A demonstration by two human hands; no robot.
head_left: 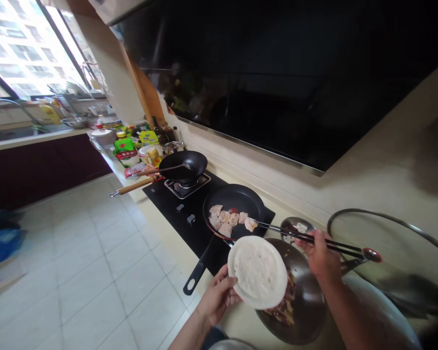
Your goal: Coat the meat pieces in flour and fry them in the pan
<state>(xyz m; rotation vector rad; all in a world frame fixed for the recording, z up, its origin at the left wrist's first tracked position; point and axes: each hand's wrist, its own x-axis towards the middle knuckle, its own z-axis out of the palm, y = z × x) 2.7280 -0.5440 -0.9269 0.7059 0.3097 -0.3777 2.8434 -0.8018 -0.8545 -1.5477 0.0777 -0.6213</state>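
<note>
The left hand (219, 297) grips the plate (257, 272) by its edge; the right hand (323, 256) closes on chopsticks (277, 228), tips at meat (250, 224) in the pan (241, 198) beyond the fingers. Floor (102, 291) opens left of the left fingers.

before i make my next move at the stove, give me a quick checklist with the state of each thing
1. Plate gripped: ok, the left hand has it by the edge.
2. Chopsticks held: ok, they are in the right hand.
3. Food pieces inside the frying pan: ok, grouped toward its near side.
4. Rightmost piece pinched: cannot tell, the tips are at it but too small to judge.
5. Pan handle held: not ok, neither hand is on it.
6. Flame under the frying pan: cannot tell, the pan hides that spot.
</note>
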